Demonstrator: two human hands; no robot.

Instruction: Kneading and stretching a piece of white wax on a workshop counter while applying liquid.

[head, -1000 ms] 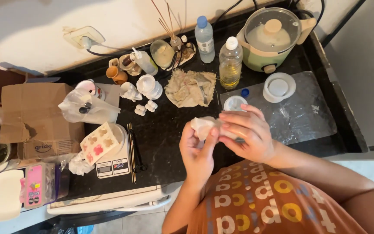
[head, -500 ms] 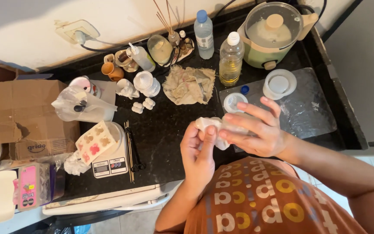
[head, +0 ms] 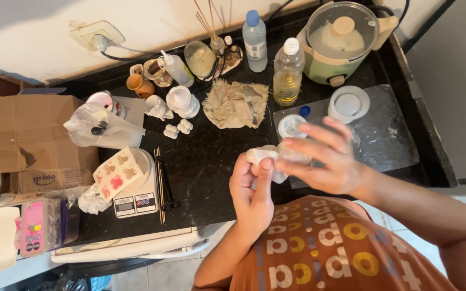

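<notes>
Item: small white moulded piece (head: 268, 157), held above the dark worktop (head: 211, 161), clear of it.
Left hand (head: 252, 188): fingers closed around the piece from below, thumb pressed on its side.
Right hand (head: 324, 159): fingers spread, resting over the piece's far side; blurred, grip uncertain.
Handling note: likely best to support it from beneath and keep pressure light and even, over the worktop.
Just beyond the right hand: round white lid (head: 291, 125).

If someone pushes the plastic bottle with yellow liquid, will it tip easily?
The plastic bottle is tall and narrow, so a push near its white cap would probably tip it. It looks under half full, which likely keeps the weight low and steadies it a little. On its side it would probably roll.
</notes>
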